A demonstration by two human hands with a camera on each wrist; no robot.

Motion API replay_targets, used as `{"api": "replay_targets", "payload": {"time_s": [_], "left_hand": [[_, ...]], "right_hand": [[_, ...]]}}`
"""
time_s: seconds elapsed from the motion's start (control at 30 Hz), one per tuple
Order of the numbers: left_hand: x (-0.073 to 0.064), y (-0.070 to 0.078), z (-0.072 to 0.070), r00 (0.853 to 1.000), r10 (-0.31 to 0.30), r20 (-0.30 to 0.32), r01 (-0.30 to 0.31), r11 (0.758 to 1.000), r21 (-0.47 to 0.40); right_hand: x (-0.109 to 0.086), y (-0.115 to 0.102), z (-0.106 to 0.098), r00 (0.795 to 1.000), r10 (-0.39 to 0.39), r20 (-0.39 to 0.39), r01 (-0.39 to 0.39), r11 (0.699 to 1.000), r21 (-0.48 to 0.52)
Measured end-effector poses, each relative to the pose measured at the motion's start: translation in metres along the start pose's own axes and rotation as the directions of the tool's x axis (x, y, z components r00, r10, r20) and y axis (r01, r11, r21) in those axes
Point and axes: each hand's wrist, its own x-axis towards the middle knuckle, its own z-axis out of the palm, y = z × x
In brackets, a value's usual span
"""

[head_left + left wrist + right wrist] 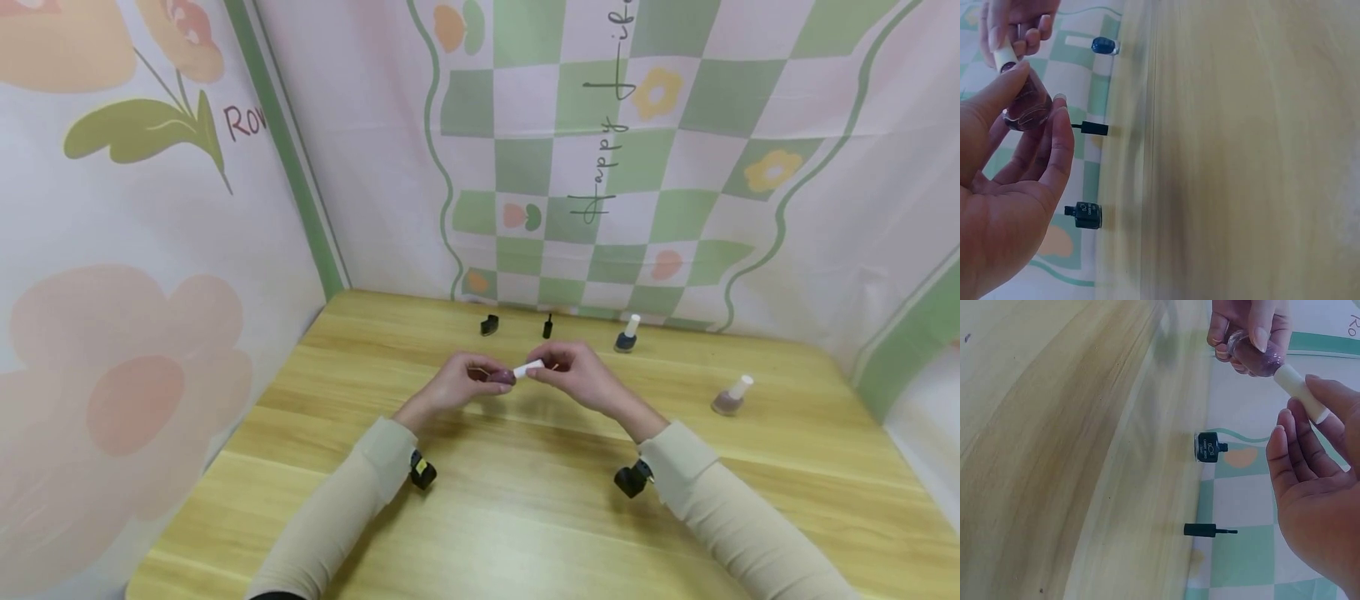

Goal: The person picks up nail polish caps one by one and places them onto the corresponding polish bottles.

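My left hand (pixel 456 382) holds a purple glass nail polish bottle (pixel 1030 107), pinched between thumb and fingers and tilted over the table. The bottle's white cap (pixel 1300 392) is gripped by the thumb and fingertips of my right hand (pixel 581 377). In the right wrist view the cap's lower end meets the bottle's neck. Both hands are raised above the middle of the table. Beyond them stand an uncapped black nail polish bottle (pixel 1208 447) and a black brush cap (pixel 1200 530), set upright with its brush pointing up.
A dark blue nail polish bottle (pixel 626 337) with a white cap stands at the back, right of the brush cap. Farther right is a greyish-mauve nail polish bottle (pixel 729 400), also white-capped. A printed cloth (pixel 592 167) hangs behind the wooden table (pixel 510 517).
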Motion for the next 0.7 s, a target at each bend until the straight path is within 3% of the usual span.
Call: {"api": "replay_targets", "payload": {"time_s": [0.37, 0.7], "left_hand": [[-0.0018, 0.0001, -0.0015, 1.000, -0.020, 0.005, 0.020, 1.000, -0.001], [-0.0043, 0.0012, 0.0005, 1.000, -0.024, 0.014, 0.024, 1.000, 0.013]], "right_hand": [[-0.0007, -0.0011, -0.0072, 1.000, -0.020, -0.003, 0.019, 0.998, -0.051], [-0.0017, -0.0036, -0.0074, 1.000, 0.012, 0.023, -0.009, 0.989, -0.148]]}}
